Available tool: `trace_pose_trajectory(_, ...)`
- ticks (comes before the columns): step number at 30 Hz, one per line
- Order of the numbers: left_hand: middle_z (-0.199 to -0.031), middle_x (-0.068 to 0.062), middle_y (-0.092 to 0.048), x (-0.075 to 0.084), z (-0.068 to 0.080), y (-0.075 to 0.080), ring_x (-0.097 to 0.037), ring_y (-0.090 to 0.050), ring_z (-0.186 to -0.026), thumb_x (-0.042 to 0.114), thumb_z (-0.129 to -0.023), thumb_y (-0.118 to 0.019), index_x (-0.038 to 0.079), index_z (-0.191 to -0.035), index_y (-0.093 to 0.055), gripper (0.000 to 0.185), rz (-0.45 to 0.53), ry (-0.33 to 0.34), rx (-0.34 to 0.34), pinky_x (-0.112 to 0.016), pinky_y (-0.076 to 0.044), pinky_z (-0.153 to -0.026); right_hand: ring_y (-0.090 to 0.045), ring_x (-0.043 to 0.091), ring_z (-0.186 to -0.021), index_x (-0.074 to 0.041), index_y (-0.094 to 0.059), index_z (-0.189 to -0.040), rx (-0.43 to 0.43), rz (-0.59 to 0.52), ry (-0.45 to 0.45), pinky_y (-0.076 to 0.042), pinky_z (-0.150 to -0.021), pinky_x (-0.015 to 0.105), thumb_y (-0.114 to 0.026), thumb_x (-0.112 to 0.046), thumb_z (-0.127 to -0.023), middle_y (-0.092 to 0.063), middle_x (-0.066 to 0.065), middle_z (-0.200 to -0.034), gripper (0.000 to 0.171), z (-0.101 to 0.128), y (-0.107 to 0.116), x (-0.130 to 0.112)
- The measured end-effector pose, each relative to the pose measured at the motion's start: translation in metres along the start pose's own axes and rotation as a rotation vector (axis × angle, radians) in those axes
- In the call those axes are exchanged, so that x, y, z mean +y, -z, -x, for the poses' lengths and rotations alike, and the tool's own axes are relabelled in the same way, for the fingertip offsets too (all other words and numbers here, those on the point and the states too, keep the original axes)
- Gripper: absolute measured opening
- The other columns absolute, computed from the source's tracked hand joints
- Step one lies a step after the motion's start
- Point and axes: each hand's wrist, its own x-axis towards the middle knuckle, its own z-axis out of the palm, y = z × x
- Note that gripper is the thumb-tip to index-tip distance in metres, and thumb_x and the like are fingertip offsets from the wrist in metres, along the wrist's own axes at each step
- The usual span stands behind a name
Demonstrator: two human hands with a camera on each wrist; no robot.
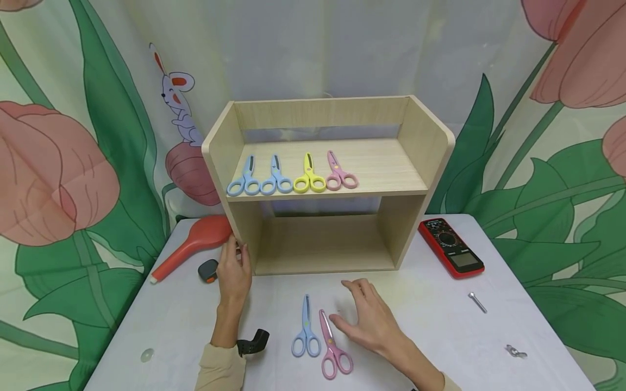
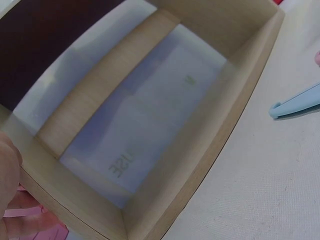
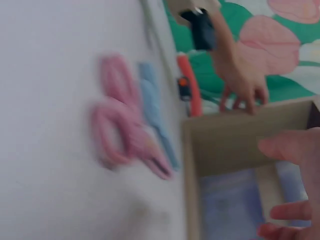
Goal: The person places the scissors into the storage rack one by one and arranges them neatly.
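A pale wooden two-tier shelf (image 1: pixel 325 244) stands at the middle of the table. My left hand (image 1: pixel 236 271) grips its left side panel low down, thumb at the front edge and fingers outside. On the upper tier, two blue scissors (image 1: pixel 276 176), yellow scissors (image 1: pixel 309 176) and pink scissors (image 1: pixel 337 174) lie in a row, blades pointing back. In front of the shelf lie blue scissors (image 1: pixel 306 328) and pink scissors (image 1: pixel 330 347). Just right of that pink pair hovers my right hand (image 1: pixel 369 320), fingers spread and holding nothing; the right wrist view is blurred.
Left of the shelf are a red long-handled object (image 1: pixel 200 239) and a black-and-orange tape measure (image 1: pixel 208 270). A clear disc (image 1: pixel 146 355) lies nearer. At right sit a red multimeter (image 1: pixel 451 247), a bolt (image 1: pixel 477 302) and a small metal piece (image 1: pixel 515 352). A printed curtain (image 1: pixel 323 49) hangs behind.
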Motion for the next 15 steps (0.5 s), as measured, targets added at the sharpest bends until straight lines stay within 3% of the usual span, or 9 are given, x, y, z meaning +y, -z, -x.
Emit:
trace_pose_trajectory(7,-0.109,-0.024,-0.061,0.000,0.000,0.000,-0.038,-0.069,-0.093,0.007,-0.099,-0.059,-0.001,-0.132,-0.054,0.033,-0.003,-0.008,0.003,-0.048,-0.063,-0.068,-0.055,0.009,-0.098,-0.012,-0.060,-0.132,-0.262,-0.004,-0.010,-0.056,-0.087,0.034,-0.072,-0.072,-0.073,-0.058,-0.005,-0.112,0.085,0.041,-0.019,-0.002)
trace_pose_trajectory(10,-0.108,-0.024,-0.062,0.000,0.000,-0.001,-0.038,-0.070,-0.093,0.006,-0.099,-0.059,-0.002,-0.131,-0.054,0.033,0.000,-0.014,0.011,-0.048,-0.063,-0.067,-0.048,0.006,-0.093,-0.011,-0.062,-0.128,-0.369,-0.025,-0.011,-0.053,-0.082,0.029,-0.072,-0.074,-0.071,-0.054,-0.008,-0.106,0.085,0.049,-0.024,-0.003)
trace_pose_trajectory(13,-0.110,-0.023,-0.062,-0.001,0.000,-0.001,-0.038,-0.070,-0.094,0.007,-0.099,-0.059,-0.001,-0.132,-0.054,0.034,0.001,-0.008,0.007,-0.048,-0.063,-0.068,-0.040,0.003,-0.087,-0.010,-0.065,-0.122,-0.391,-0.053,0.025,-0.045,-0.072,0.022,-0.076,-0.065,-0.073,-0.047,-0.010,-0.099,0.074,0.054,-0.025,-0.003)
trace_pose_trajectory(15,-0.111,-0.023,-0.062,-0.001,0.001,-0.001,-0.038,-0.069,-0.095,0.007,-0.100,-0.059,-0.001,-0.133,-0.053,0.035,0.003,-0.003,0.000,-0.048,-0.063,-0.068,-0.038,0.001,-0.084,-0.009,-0.068,-0.117,-0.352,-0.055,0.069,-0.041,-0.069,0.019,-0.079,-0.056,-0.074,-0.044,-0.011,-0.095,0.065,0.056,-0.025,-0.003)
